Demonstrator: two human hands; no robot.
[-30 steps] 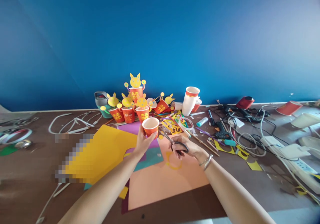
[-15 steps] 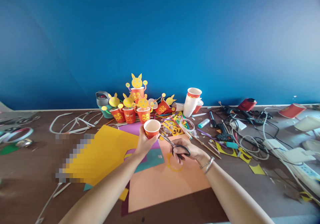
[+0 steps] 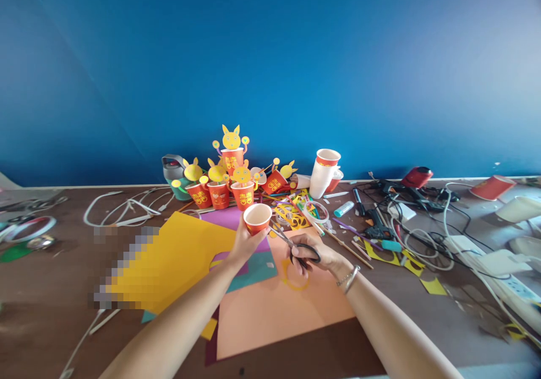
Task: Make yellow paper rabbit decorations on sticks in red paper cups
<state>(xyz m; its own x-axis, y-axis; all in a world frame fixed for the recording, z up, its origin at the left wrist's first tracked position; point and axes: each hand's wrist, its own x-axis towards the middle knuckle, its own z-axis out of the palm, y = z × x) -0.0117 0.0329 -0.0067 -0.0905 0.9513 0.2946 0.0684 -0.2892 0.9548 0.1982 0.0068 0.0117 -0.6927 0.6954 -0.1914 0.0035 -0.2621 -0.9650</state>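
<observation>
My left hand is wrapped round a small red paper cup, held upright just above the table with its white inside showing. My right hand grips black-handled scissors, fingers through the loops. The blades point up and left, with their tips at the cup's lower right side. Both hands hover over coloured paper sheets: a peach sheet, a yellow sheet and a teal piece.
Behind the hands stands a cluster of red cups with yellow bunny faces, and a stack of cups. Cables, a glue gun and a power strip crowd the right. White cords and tape rolls lie left.
The cup and scissors stay together. Both hands shifted slightly right and down in the picture as the view moved a little; the grip on each is unchanged.
</observation>
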